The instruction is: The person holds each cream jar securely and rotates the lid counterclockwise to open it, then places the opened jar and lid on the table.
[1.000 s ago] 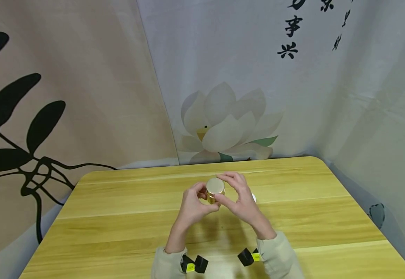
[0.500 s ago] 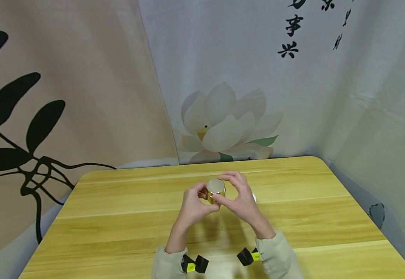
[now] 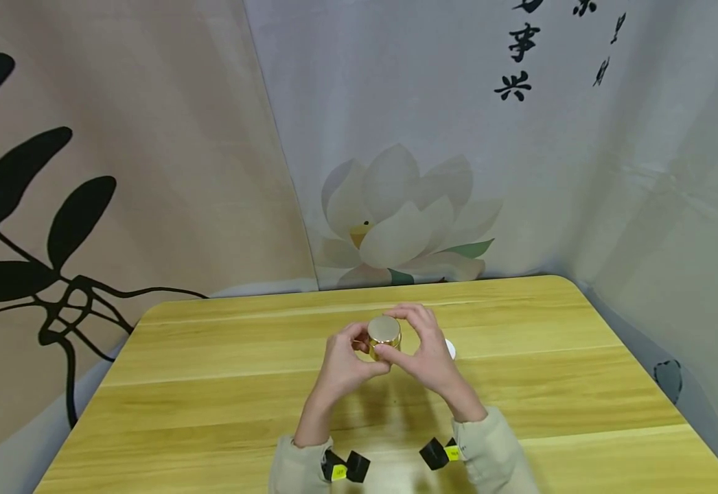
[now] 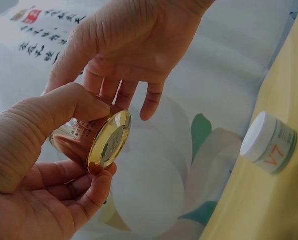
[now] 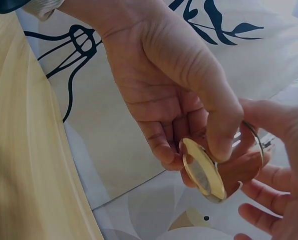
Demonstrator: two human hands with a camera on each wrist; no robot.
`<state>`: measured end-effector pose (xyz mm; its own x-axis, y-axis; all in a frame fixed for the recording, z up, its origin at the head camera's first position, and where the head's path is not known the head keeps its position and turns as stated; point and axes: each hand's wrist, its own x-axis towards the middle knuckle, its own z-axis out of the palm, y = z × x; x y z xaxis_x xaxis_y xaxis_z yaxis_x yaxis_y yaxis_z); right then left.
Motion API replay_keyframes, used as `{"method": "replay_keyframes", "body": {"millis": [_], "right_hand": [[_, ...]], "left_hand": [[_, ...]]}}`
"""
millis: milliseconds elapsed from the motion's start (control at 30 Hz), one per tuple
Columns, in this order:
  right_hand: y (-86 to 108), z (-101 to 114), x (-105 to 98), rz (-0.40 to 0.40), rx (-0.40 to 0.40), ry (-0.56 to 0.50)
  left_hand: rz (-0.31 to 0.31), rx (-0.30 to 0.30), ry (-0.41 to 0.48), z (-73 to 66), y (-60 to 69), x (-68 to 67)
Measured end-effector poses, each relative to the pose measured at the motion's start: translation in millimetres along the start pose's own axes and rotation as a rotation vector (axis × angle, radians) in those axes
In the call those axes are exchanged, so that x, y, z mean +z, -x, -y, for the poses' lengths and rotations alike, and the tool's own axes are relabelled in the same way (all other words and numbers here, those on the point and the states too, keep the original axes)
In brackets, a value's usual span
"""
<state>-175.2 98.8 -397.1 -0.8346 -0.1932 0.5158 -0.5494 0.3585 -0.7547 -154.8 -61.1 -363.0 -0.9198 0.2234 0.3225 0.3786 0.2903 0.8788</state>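
The jar (image 3: 384, 330) was round and glossy gold — pale and flat on top, with small print along its side and a grey circle in its gold underside. It sat roughly upright in the air above the worktop (image 3: 211, 384), held between the left hand (image 3: 342, 361) and right hand (image 3: 425, 353).

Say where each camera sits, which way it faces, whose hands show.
Head: worn on the head, looking forward and down at the table and backdrop; both hands, left hand and right hand, and sleeves show.
Left wrist: on that wrist, facing the gold container and backdrop; left hand lower left, right hand at top.
Right wrist: on that wrist, facing container and backdrop; left hand from top, right hand at right edge.
Shared: head and left wrist both show the white jar.
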Motion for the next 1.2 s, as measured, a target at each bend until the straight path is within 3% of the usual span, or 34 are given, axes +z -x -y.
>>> {"method": "replay_keyframes", "body": {"millis": [67, 267, 333, 567, 800, 1000, 1200], "right_hand": [[-0.4, -0.6, -0.1, 0.001, -0.011, -0.005], [-1.2, -0.8, -0.5, 0.0, -0.04, -0.04], [-1.6, 0.2, -1.0, -0.004, -0.044, -0.043], [-1.0, 0.4, -2.5, -0.018, -0.044, -0.039], [-0.7, 5.9, -5.9, -0.056, -0.036, -0.043], [0.1, 1.4, -7.9, -0.111, -0.081, -0.037], [2.7, 21.4, -17.4, -0.144, -0.108, -0.079]], "left_hand": [[-0.004, 0.007, -0.002, 5.1, -1.0, 1.4], [-0.019, 0.007, -0.013, 37.8, -6.5, 8.9], [-0.02, 0.014, -0.012, 41.9, -6.5, 9.4], [-0.019, 0.027, -0.007, 45.0, -5.4, 9.1], [-0.024, -0.018, -0.013, 15.8, -1.6, 2.1], [-0.047, -0.026, -0.008, 45.5, -4.6, 5.7], [-0.052, -0.021, 0.006, 50.0, -3.5, 2.6]]}}
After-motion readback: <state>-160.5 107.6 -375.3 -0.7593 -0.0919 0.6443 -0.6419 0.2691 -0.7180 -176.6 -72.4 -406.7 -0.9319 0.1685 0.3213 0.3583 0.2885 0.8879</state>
